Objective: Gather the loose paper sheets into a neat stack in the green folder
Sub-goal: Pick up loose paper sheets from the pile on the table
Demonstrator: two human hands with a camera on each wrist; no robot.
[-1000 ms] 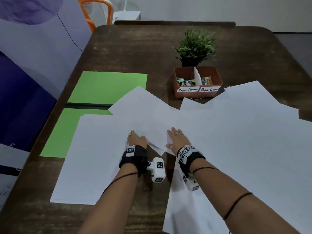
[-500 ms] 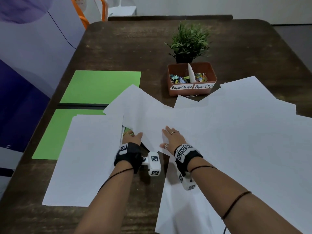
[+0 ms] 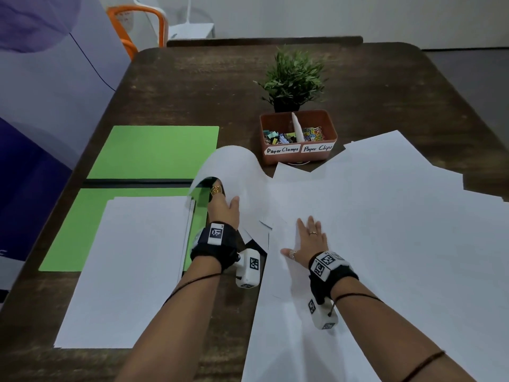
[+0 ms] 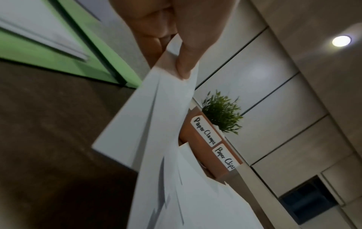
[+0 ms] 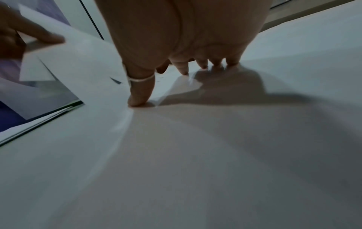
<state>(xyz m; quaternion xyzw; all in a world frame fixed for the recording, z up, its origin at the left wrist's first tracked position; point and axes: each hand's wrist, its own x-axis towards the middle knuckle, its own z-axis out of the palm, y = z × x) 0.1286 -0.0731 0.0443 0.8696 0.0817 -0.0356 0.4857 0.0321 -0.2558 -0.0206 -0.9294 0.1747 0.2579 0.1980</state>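
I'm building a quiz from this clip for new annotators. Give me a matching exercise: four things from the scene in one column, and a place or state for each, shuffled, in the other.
Things:
1. left hand
2. right hand
3. stack of sheets
4. orange box

Places or states:
A. lies on the near half of the open green folder
B. pinches a lifted, curling sheet
C. stands in front of the potted plant, labelled for clamps and clips
D. rests flat on the spread loose sheets

Pairs: 1-B, 2-D, 3-A, 4-C
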